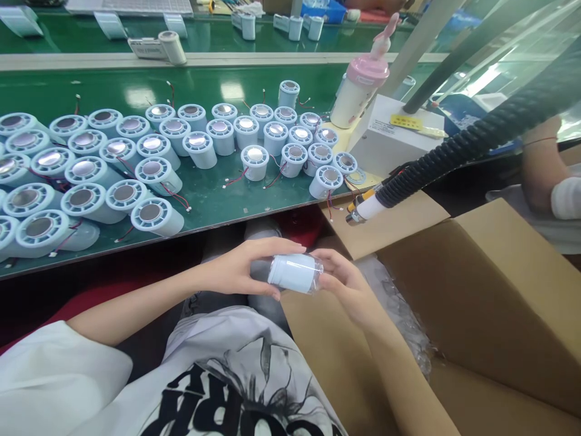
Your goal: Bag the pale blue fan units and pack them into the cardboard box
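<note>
Just below the middle of the frame, both hands hold a small pale blue cylinder lying on its side above the person's lap. The left hand curls over its near end, thumb beneath and fingers arched across the top; the right hand cups the far end, where a thin clear film or sleeve seems to wrap the body (its edges are hard to make out). Neither hand is clenched; the fingers are half closed around the part.

It looks like a light, stiff plastic shell, smooth and likely a little slippery under the film, so the curved side wall is probably the safest grip, not the end faces.

On the green bench in the upper left stand many like cylinders, some trailing thin red wires. An open cardboard box fills the lower right, and a black ribbed hose reaches in from the right.
</note>
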Demonstrator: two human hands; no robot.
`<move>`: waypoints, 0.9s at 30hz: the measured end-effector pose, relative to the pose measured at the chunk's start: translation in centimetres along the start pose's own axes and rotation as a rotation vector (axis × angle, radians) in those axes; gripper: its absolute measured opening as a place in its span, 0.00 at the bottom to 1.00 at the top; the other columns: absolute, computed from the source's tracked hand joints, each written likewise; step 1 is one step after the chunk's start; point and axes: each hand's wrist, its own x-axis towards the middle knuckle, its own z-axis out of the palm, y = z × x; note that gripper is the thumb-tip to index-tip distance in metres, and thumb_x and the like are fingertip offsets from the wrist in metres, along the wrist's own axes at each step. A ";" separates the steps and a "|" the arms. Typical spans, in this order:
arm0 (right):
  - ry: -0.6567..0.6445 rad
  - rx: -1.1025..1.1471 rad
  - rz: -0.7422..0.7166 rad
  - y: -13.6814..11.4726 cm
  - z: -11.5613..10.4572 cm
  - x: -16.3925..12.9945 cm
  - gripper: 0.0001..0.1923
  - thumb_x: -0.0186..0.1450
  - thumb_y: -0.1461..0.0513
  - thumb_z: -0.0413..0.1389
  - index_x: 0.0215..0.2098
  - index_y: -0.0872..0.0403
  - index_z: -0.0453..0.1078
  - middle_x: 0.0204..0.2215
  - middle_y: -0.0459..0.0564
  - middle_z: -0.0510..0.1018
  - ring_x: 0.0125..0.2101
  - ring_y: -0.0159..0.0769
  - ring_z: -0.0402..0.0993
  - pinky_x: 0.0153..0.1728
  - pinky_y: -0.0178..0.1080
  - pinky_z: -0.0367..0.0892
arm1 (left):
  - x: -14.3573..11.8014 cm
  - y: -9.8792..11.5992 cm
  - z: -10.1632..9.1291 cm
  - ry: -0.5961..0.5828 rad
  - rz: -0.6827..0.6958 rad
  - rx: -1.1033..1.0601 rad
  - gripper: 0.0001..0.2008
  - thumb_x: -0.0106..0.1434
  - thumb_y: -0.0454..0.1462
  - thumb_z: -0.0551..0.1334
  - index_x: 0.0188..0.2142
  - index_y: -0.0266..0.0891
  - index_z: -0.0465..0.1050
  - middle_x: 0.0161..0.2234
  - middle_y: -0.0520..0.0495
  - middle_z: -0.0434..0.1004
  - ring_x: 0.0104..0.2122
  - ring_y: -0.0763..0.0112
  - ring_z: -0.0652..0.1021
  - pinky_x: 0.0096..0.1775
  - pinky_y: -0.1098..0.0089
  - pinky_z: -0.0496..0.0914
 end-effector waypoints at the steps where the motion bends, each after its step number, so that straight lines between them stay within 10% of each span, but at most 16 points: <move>1: 0.003 0.022 0.015 0.1 0.0 0.1 0.17 0.58 0.53 0.58 0.43 0.51 0.65 0.36 0.49 0.77 0.35 0.35 0.74 0.32 0.36 0.72 | 0.0 0.0 0.0 -0.004 0.013 0.006 0.39 0.51 0.36 0.71 0.61 0.46 0.60 0.60 0.39 0.64 0.58 0.56 0.67 0.59 0.57 0.61; 15: -0.066 0.355 0.276 0.4 0.9 0.7 0.26 0.56 0.40 0.56 0.34 0.54 0.66 0.21 0.46 0.76 0.17 0.30 0.73 0.18 0.30 0.68 | 0.1 -0.3 -0.1 -0.013 0.093 0.020 0.36 0.54 0.35 0.69 0.61 0.47 0.60 0.61 0.38 0.61 0.59 0.55 0.66 0.58 0.55 0.62; 20: -0.182 0.310 0.398 1.0 1.2 0.7 0.37 0.62 0.36 0.39 0.31 0.59 0.69 0.19 0.51 0.75 0.15 0.27 0.69 0.14 0.28 0.63 | -0.1 0.1 0.5 0.038 0.015 -0.036 0.32 0.55 0.35 0.68 0.58 0.45 0.63 0.57 0.37 0.66 0.56 0.55 0.69 0.51 0.61 0.70; 24: -0.002 0.007 -0.066 2.1 1.1 0.4 0.37 0.59 0.35 0.44 0.50 0.55 0.62 0.42 0.60 0.76 0.29 0.37 0.77 0.24 0.37 0.73 | -0.4 0.8 0.9 0.054 -0.185 -0.169 0.31 0.57 0.37 0.67 0.59 0.46 0.60 0.55 0.40 0.66 0.50 0.60 0.73 0.44 0.67 0.74; 27: 0.142 -0.483 -0.658 2.3 0.6 -0.1 0.35 0.60 0.52 0.61 0.61 0.44 0.51 0.65 0.58 0.50 0.56 0.47 0.65 0.49 0.49 0.70 | -0.4 1.2 0.9 0.051 -0.294 -0.278 0.31 0.58 0.39 0.66 0.60 0.46 0.59 0.52 0.41 0.69 0.45 0.63 0.76 0.41 0.67 0.75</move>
